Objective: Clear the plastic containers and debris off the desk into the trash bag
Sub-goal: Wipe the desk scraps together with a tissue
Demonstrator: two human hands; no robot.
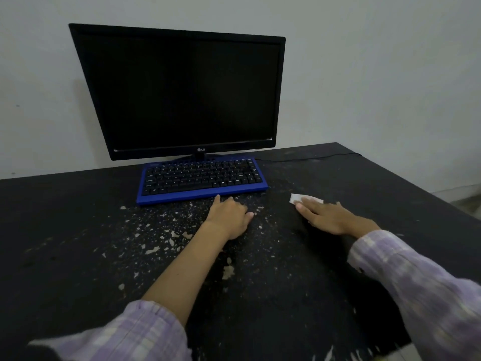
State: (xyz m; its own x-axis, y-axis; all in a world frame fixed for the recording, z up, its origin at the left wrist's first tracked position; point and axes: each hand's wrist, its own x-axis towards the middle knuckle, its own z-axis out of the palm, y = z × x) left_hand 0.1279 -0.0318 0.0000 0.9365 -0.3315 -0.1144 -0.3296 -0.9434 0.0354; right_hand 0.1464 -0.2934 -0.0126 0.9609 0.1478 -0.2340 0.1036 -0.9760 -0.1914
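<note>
Pale flakes and crumbs of debris (pixel 166 238) are scattered over the black desk (pixel 65 230), mostly in front of the keyboard and toward the near edge. My left hand (pixel 229 217) lies palm down on the desk among the crumbs, fingers loosely curled, just below the keyboard's front edge. My right hand (pixel 328 217) presses flat on a white tissue (pixel 302 198), whose far end sticks out beyond the fingertips. No plastic container or trash bag is in view.
A blue-framed keyboard (pixel 201 179) sits in front of a dark LG monitor (pixel 182 92) at the back of the desk, against the wall. A thin black cable (pixel 312 158) runs to the back right. The desk's right edge (pixel 416 183) slants away.
</note>
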